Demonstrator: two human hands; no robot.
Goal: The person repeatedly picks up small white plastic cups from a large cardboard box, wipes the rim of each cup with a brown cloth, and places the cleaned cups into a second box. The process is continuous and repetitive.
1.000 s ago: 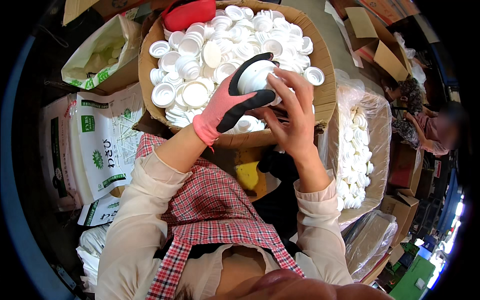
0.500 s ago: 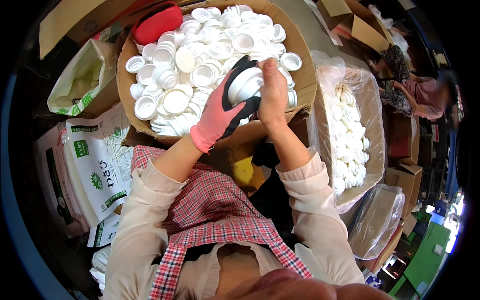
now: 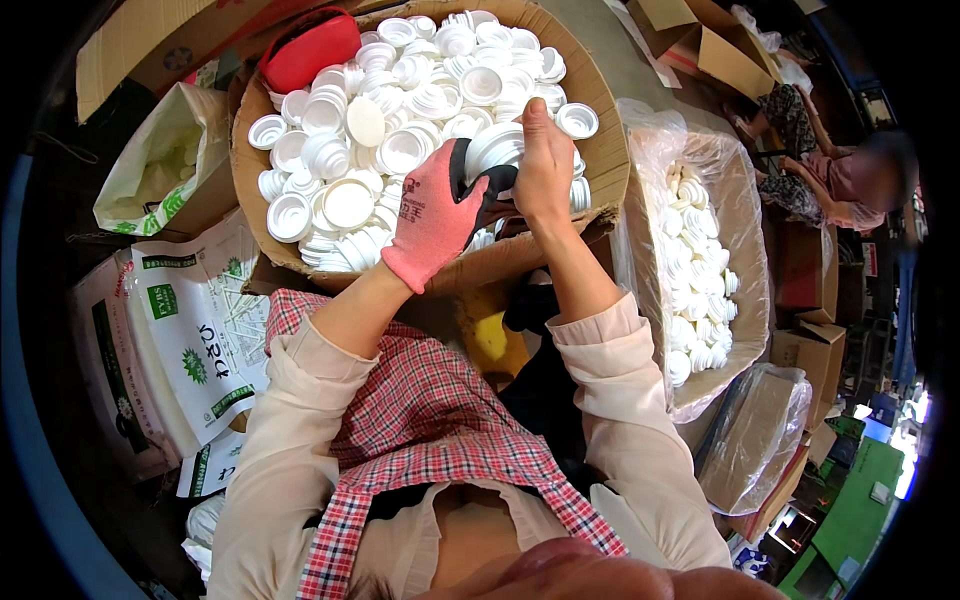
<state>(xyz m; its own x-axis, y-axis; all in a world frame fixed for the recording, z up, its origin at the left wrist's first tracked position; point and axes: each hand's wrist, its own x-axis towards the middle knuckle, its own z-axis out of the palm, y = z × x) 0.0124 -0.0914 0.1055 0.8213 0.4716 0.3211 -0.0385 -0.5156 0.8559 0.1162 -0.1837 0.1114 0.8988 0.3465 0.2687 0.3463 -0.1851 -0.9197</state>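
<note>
Over the near right part of a big cardboard box (image 3: 250, 200) full of white plastic caps (image 3: 345, 203), my two hands are close together. My left hand (image 3: 435, 220), in a pink glove with black palm and fingers, is closed around a white ridged plastic cap (image 3: 495, 148). My bare right hand (image 3: 546, 170) is against the cap's right side, its thumb pointing up. The fingers of that hand curl out of sight behind the cap; whatever they grip is hidden. A red pouch (image 3: 310, 52) rests at the box's far left corner.
To the right stands a plastic-lined carton (image 3: 745, 330) with more white caps (image 3: 695, 280). An open white-and-green bag (image 3: 205, 130) is at the left, above printed plastic sacks (image 3: 190, 330). Another person (image 3: 850, 185) sits at the far right, near open cartons (image 3: 735, 70).
My left hand has turned, showing more of the glove's back. The right thumb has risen slightly above the cap, which stays in my left hand.
</note>
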